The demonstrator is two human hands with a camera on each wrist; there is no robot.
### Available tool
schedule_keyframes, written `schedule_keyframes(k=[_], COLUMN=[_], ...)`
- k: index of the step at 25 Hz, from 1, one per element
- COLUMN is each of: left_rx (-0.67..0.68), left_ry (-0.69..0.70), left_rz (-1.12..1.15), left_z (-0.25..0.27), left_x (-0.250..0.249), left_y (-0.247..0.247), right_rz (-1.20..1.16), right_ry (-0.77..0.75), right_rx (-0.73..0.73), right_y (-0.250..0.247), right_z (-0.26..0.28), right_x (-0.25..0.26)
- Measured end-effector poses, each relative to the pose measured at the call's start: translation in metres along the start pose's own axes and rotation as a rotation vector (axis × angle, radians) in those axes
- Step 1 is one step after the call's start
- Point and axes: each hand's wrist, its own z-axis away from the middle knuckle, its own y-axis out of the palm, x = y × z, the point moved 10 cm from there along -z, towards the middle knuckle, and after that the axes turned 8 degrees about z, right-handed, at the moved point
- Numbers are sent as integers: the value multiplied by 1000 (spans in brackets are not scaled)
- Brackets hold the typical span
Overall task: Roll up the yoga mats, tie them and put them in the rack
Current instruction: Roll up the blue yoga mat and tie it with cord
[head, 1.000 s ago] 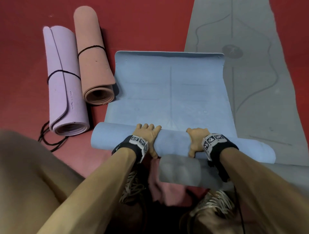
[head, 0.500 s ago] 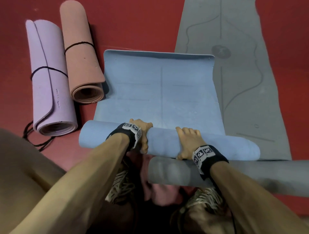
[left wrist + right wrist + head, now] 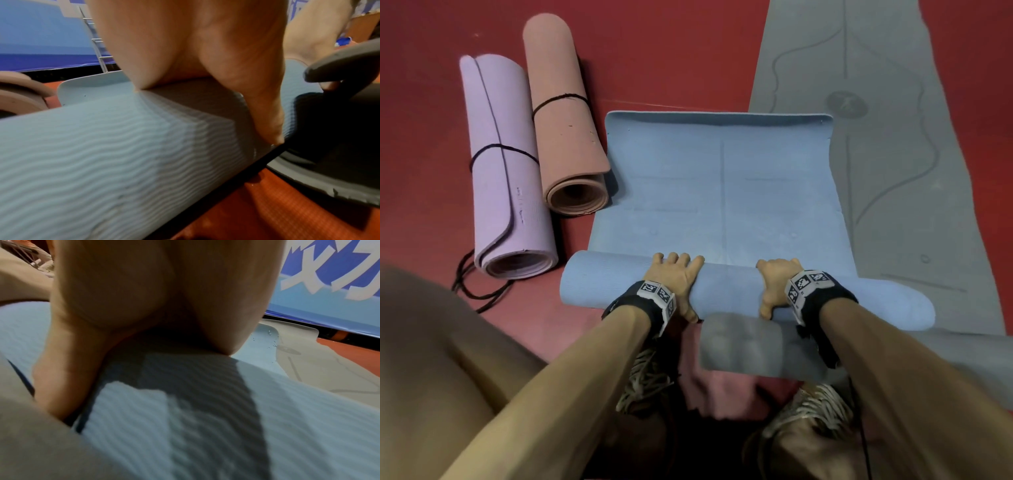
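A blue yoga mat point(image 3: 722, 192) lies on the red floor, its near end wound into a thick roll point(image 3: 729, 291). My left hand point(image 3: 675, 274) grips the roll left of centre, fingers over the top and thumb down the near side. My right hand point(image 3: 777, 279) grips it right of centre in the same way. In the left wrist view the palm point(image 3: 195, 56) presses on the ribbed roll point(image 3: 102, 154). The right wrist view shows the palm point(image 3: 154, 288) on the roll point(image 3: 205, 418). Both sets of fingertips are hidden there.
A purple rolled mat point(image 3: 506, 171) and a pink rolled mat point(image 3: 565, 113), each tied with black cord, lie at the left. Loose black cord point(image 3: 472, 287) trails by the purple one. A grey mat point(image 3: 893, 171) lies flat at the right, its rolled end point(image 3: 743, 346) by my shoes point(image 3: 647, 383).
Both hands shifted their hold on the blue roll, reaching over it half a second ago and now back on top. The flat stretch of mat looks about the same length.
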Motion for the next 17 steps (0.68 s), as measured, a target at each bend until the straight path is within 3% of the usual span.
schedule_keyframes(k=[4,9,12,14,17], left_rx=[33,180,267,260,149], left_ry=[5,-85,-129,-97,-58], left_rz=[20,30,52,60,83], left_z=[-5,-20,-25,-26,-20], left_x=[-1,2,3,2,6], left_y=[-4,-13,-14,-9,-7], right_rz=[30,92,103,79,90], right_ry=[8,-23,-9,-4,-2], right_rx=[-63,-262,-290,-289,-236], right_y=[3,11,13,9,0], right_z=[9,27,29,27,20], right_x=[4,11,13,12,9])
